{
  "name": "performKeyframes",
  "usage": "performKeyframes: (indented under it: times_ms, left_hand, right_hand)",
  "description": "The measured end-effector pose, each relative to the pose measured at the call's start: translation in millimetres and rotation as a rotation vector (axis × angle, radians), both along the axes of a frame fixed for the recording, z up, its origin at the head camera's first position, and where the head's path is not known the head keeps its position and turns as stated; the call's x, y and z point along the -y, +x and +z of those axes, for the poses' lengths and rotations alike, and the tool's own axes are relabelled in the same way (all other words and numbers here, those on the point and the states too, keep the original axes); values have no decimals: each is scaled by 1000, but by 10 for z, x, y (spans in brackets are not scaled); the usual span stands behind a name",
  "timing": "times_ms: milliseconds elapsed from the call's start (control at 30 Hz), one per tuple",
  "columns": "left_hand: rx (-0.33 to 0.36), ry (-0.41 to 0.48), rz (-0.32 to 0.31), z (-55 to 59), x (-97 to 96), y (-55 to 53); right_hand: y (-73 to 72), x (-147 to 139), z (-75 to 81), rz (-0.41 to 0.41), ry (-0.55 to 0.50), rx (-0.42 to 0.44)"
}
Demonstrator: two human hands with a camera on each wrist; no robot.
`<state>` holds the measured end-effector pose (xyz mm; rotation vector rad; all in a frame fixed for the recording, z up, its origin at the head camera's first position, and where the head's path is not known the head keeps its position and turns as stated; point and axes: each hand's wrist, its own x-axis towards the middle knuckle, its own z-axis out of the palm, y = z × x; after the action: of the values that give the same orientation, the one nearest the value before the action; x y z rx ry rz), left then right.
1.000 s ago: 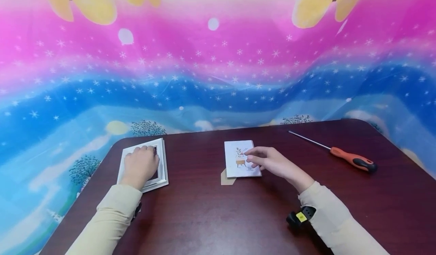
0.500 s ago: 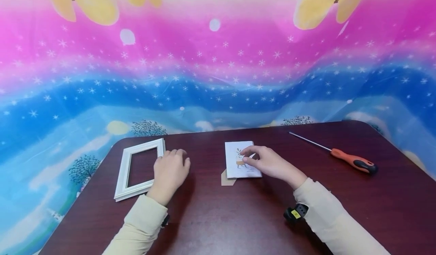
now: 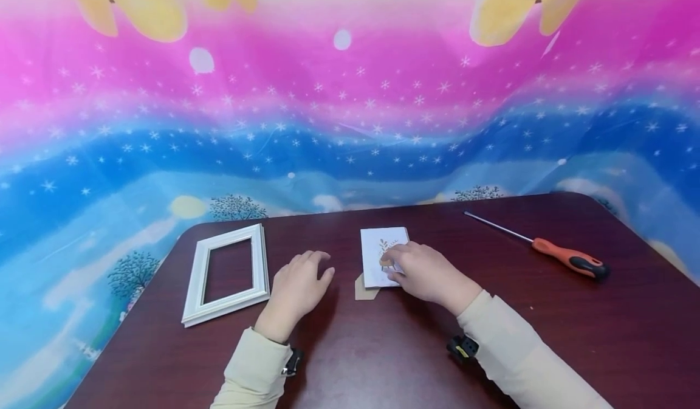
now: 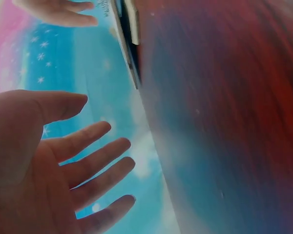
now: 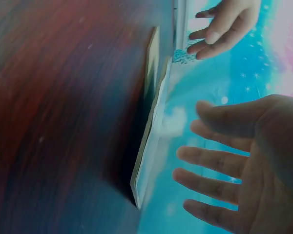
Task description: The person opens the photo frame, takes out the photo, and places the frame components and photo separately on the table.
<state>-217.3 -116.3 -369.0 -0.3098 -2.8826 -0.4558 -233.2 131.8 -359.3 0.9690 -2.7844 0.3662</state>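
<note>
A white picture frame (image 3: 199, 281) lies on the left of the table, dark tabletop showing through its opening. My left hand (image 3: 298, 290) hovers just right of it, fingers spread and holding nothing; the left wrist view shows the same hand (image 4: 53, 161) with loose fingers. Near the table's middle lies a white card (image 3: 374, 245) printed with a plant in a pot. It rests tilted on a tan board piece (image 3: 365, 290). Over the card's right side is my right hand (image 3: 432, 275). In the right wrist view its fingers (image 5: 210, 187) are apart from the card's edge (image 5: 149, 146).
A screwdriver (image 3: 563, 256) with an orange and black handle lies on the right of the dark red table (image 3: 350, 348). Behind the table hangs a colourful printed cloth (image 3: 350, 123).
My left hand has left the picture frame and moved right toward the card, and the dark piece inside the frame's opening no longer shows. My right hand has shifted slightly left and lower.
</note>
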Motion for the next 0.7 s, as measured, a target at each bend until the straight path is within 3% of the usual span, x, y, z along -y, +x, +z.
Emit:
performKeyframes:
  times_ms: [100,200,700]
  left_hand:
    - [-2,13,0,-17,7,-9]
    - [-14,20,0,-17,24,-14]
    - [2,-12,-18,-55,-40,5]
  right_hand:
    - [7,7,-42,10,70,-149]
    - [1,6,-70,9,97,-199]
    - [-15,-27,-116,-14,149,-43]
